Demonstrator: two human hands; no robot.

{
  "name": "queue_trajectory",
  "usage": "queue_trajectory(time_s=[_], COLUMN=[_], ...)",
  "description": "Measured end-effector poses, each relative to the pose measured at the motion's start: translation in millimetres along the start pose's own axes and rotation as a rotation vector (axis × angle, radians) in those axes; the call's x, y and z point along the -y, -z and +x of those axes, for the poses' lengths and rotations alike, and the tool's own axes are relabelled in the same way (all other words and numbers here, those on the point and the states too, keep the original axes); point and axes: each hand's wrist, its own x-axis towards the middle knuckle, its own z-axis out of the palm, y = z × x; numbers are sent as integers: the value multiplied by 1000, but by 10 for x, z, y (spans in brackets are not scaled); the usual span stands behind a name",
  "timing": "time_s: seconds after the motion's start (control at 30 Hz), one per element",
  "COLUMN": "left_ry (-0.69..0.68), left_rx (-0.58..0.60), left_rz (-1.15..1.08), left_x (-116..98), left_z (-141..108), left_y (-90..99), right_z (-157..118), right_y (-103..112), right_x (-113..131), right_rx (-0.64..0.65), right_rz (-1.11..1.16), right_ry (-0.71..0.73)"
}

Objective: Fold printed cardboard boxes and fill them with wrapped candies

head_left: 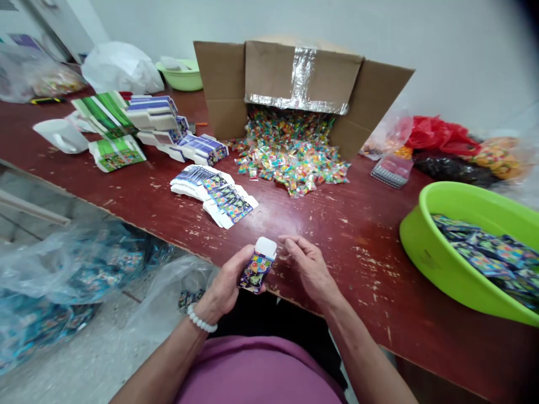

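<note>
My left hand (229, 280) is wrapped round a small dark printed candy box (256, 272), held tilted over the table's front edge. Its white end flap stands up, and I cannot see inside. Just to the right of that flap is my right hand (309, 266), its fingers curled in towards the thumb; whatever they may hold is hidden. Beyond my hands lies a fanned row of flattened boxes (227, 199) with the same print. Farther back, a heap of wrapped candies (295, 163) spills from a cardboard box (223, 90) tipped on its side.
A green tub (425, 247) of dark packets stands at the right. Stacks of purple cartons (202, 148) and green cartons (118, 152) are at left, beside a white mug (63, 136). Plastic bags (105, 264) of packets fill the floor below the table edge.
</note>
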Motion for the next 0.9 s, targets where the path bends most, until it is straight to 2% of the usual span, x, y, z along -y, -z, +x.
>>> queue_trajectory(time_s=[0.07, 0.17, 0.27, 0.33, 0.43, 0.5, 0.6, 0.73, 0.9], left_ry=[-1, -68, -136, -159, -60, 62, 133, 96, 59], left_rx=[-55, -56, -54, -46, -2, 49, 96, 41, 3], left_rz=[-31, 35, 118, 124, -19, -147, -243, -212, -130], left_x=[15, 60, 88, 81, 44, 16, -4, 10, 32], left_z=[5, -9, -40, -60, -74, -70, -53, -41, -66], left_y=[-3, 13, 47, 72, 102, 112, 113, 99, 72], right_z=[-26, -74, -99, -101, -96, -89, -75, -60, -24], right_y=[-45, -154, -257, -297, -296, -264, -222, -244, -305], right_x=[2, -2, -48, -79, -72, -34, 17, 28, 7], right_rx=[29, 194, 241, 160, 15, 57, 207, 218, 235], right_rz=[133, 252, 304, 235, -51, -243, -378, -359, -122], right_ry=[-126, -251, -284, -142, 236, 407, 484, 392, 67])
